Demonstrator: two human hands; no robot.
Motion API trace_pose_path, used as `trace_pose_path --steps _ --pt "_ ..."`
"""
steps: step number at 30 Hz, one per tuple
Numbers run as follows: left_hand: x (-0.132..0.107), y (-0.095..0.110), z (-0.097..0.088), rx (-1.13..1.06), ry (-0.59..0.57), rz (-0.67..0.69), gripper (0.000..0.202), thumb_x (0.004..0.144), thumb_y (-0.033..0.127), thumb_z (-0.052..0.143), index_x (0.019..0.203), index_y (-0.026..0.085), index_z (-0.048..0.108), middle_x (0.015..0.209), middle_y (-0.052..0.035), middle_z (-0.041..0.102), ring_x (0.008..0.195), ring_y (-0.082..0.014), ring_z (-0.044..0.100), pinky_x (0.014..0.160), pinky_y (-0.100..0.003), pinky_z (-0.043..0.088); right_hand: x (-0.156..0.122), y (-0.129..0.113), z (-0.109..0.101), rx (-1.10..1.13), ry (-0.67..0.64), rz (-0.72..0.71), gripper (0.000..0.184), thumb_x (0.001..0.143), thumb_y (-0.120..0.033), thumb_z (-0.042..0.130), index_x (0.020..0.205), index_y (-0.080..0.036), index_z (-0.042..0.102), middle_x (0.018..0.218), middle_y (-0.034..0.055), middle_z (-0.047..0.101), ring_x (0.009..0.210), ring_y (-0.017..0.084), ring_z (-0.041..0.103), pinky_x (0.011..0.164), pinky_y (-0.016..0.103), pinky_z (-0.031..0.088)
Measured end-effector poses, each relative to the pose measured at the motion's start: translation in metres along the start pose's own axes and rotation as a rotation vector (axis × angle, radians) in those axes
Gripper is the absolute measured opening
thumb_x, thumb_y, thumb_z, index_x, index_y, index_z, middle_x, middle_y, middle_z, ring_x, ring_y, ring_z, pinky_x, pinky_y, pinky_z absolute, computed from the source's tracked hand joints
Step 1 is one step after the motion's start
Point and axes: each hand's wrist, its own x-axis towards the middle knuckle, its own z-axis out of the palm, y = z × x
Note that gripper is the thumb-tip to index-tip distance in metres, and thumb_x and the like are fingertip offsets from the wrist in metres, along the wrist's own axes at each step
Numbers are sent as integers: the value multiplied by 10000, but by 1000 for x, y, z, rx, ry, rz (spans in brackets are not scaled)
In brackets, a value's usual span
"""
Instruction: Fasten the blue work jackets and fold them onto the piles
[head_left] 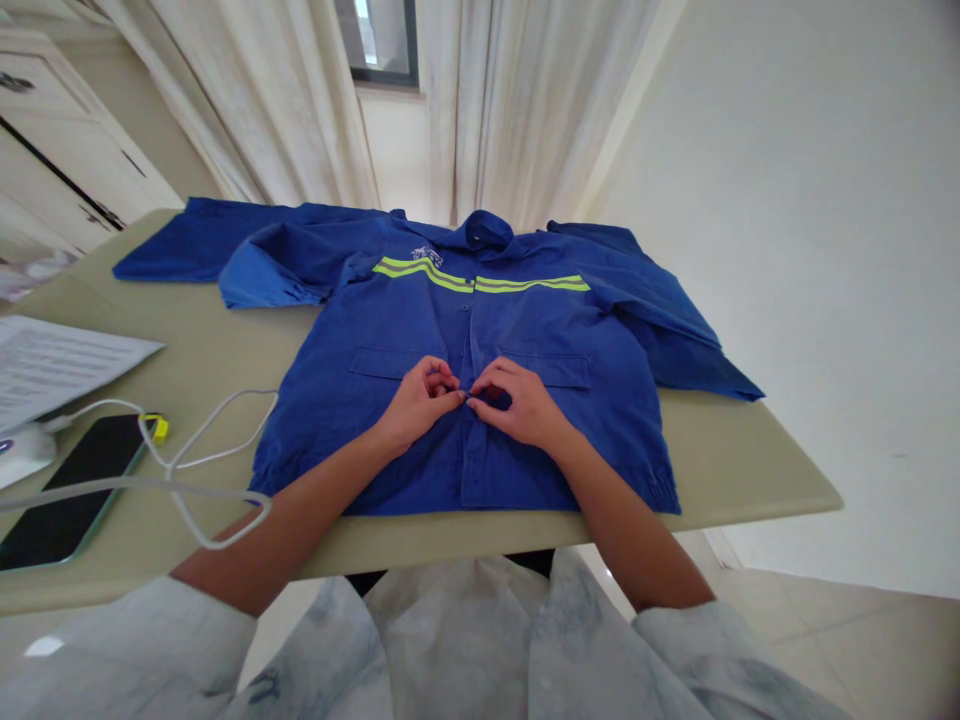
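A blue work jacket [390,420] with a yellow-green reflective stripe across the chest lies front up, collar away from me. My left hand [426,397] pinches one edge of its front opening at mid-height. From the other side, my right hand [517,398] pinches the facing edge, and the fingertips of both hands nearly meet. A button [465,308] shows on the placket above them. Whatever sits right between my fingertips is too small and covered to make out. Both sleeves spread outward to the sides.
On the left of the table [780,470] lie a dark-screened phone [82,490], a printed sheet [67,365] and a looping white cable [176,465]. More blue cloth [169,245] lies behind the jacket. Curtains [495,100] hang beyond the table, and a white wall [825,250] stands at the right.
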Motion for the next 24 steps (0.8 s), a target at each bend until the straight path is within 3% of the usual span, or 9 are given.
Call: trace_pose_path --steps 5,11,13,14,16,18,21,24 --pt "-2 1 2 77 -17 43 415 714 325 809 968 225 497 873 31 680 562 -62 453 553 -206 355 3 10 10 158 -8 173 181 825 -224 831 931 -206 686 893 3 642 754 150 605 676 268 490" --pt "2 -3 -3 288 -88 116 342 819 369 759 1031 213 540 857 0 676 636 -121 570 605 -249 448 3 8 11 5 -63 31 207 826 -111 757 981 -203 655 982 13 607 810 146 572 762 272 473" --pt "3 -5 -7 516 -49 200 318 867 374 727 1095 200 589 963 -67 716 802 -193 671 728 -326 534 3 11 8 47 -143 27 247 826 -117 758 1039 -197 659 1015 20 629 803 139 582 759 264 484" --pt "4 -6 -10 666 -11 266 345 888 379 713 1160 191 615 1093 -119 727 969 -248 699 846 -392 556 4 14 7 91 -180 46 285 831 -141 767 1088 -193 657 1023 21 645 786 134 589 737 256 490" --pt "3 -8 -13 962 39 390 481 941 417 666 1354 176 612 1429 -197 629 1354 -350 577 1114 -526 460 6 18 5 166 -214 117 358 863 -209 768 1197 -187 642 1011 16 679 741 124 603 687 240 494" --pt "1 -11 -13 1184 0 421 612 1017 470 548 1537 150 508 1639 -202 457 1553 -367 374 1264 -572 287 11 16 7 128 -182 204 339 933 -284 720 1247 -188 638 962 8 707 716 125 624 683 238 499" --pt "-10 -12 -7 1404 -103 307 669 1089 467 330 1641 91 376 1727 -187 309 1619 -320 260 1320 -528 190 24 3 15 -175 -149 329 264 1035 -370 598 1212 -193 683 931 42 747 812 179 700 781 292 525" --pt "-25 -1 3 1530 -177 168 709 1089 508 306 1656 84 353 1748 -181 241 1631 -337 216 1295 -529 259 38 -15 22 -513 -188 462 375 1049 -490 554 1170 -176 719 1060 151 767 993 292 737 862 389 548"
